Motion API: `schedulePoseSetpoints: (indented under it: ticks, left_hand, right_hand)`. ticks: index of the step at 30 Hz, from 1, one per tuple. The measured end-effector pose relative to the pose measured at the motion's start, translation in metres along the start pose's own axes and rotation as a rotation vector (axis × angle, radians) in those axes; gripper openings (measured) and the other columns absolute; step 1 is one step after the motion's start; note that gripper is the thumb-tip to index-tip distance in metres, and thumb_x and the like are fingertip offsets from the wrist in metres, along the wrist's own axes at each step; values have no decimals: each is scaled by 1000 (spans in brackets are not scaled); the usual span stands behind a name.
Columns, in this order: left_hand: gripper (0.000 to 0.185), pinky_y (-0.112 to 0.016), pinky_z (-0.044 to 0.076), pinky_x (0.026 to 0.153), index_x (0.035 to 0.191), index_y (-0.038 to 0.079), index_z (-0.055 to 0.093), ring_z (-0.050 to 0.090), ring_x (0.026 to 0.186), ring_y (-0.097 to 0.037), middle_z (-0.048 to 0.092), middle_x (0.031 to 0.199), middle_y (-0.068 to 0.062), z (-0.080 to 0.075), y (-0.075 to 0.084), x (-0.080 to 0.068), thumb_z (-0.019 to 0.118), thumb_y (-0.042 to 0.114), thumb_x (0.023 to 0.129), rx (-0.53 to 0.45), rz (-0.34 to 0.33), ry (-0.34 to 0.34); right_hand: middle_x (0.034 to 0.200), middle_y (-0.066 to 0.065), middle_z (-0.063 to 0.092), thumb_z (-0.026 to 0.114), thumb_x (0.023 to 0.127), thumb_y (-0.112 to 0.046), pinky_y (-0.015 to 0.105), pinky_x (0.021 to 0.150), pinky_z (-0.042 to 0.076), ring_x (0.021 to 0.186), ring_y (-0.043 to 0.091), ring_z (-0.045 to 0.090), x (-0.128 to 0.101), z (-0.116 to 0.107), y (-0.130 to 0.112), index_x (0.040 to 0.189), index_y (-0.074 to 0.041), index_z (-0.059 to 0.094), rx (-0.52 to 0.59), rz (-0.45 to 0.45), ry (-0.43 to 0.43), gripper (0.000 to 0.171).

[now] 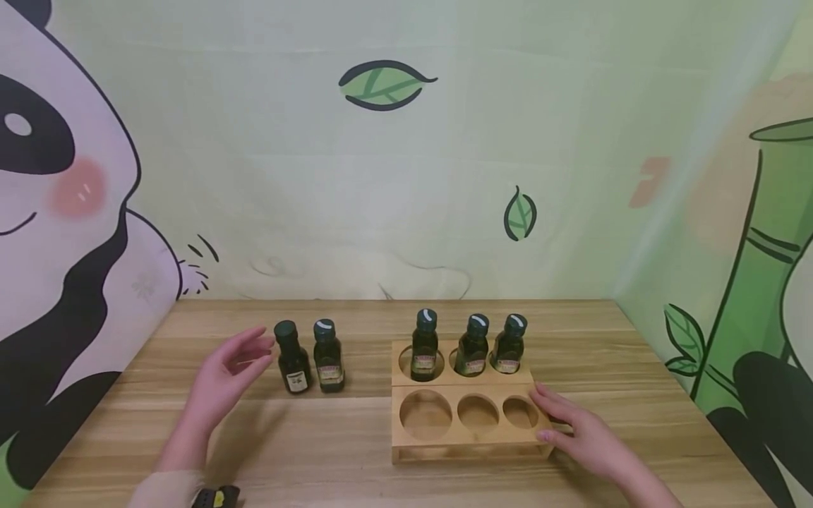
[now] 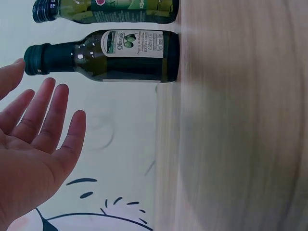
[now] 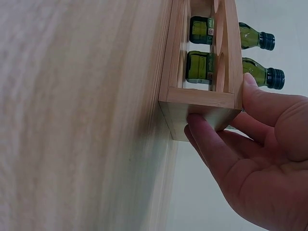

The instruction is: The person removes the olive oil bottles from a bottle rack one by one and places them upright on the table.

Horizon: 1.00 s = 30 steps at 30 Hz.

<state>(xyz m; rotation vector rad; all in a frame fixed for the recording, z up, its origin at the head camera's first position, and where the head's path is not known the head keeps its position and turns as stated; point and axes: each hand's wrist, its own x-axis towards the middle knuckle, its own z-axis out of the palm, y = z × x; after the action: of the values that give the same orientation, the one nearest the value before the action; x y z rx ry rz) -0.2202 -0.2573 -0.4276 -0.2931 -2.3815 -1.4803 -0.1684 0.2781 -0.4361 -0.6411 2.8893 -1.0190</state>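
Note:
My left hand (image 1: pixel 231 370) is held just left of a dark olive oil bottle (image 1: pixel 295 372), fingers loosely extended and nothing in them. In the left wrist view its thumb and fingertips are close to the bottle's dark cap (image 2: pixel 36 60); whether they touch cannot be told. A second, greener olive oil bottle (image 1: pixel 330 367) stands to the right of the first. My right hand (image 1: pixel 587 434) grips the right end of a two-tier wooden bottle rack (image 1: pixel 464 451). Its thumb (image 3: pixel 262 98) lies at the top edge and its fingers rest against the end panel (image 3: pixel 180 113).
Three green bottles stand in the rack's back row: a left one (image 1: pixel 424 346), a middle one (image 1: pixel 473 346) and a right one (image 1: pixel 510 344). Its front row has three round holes of falling size. Wood-grain tabletop (image 1: pixel 317 451) lies under everything, with a printed backdrop behind.

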Motion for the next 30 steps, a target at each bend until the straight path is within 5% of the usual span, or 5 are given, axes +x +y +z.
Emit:
schedulePoseSetpoints:
  ticks: [16, 30]
  left_hand:
    - [49, -16, 51, 82, 135, 2, 55, 66, 92, -3, 71, 109, -15, 8, 11, -14, 73, 6, 89, 6, 27, 16]
    - [44, -17, 54, 75, 127, -1, 59, 68, 85, -7, 73, 97, -15, 43, 25, -20, 74, -4, 86, -87, 133, 18]
  right_hand:
    - [149, 26, 39, 70, 91, -27, 62, 103, 34, 133, 48, 39, 0, -1, -2, 141, 3, 51, 3, 34, -10, 62]
    - [148, 27, 41, 70, 90, -27, 63, 102, 35, 132, 49, 40, 0, 0, -1, 140, 5, 51, -1, 9, -2, 62]
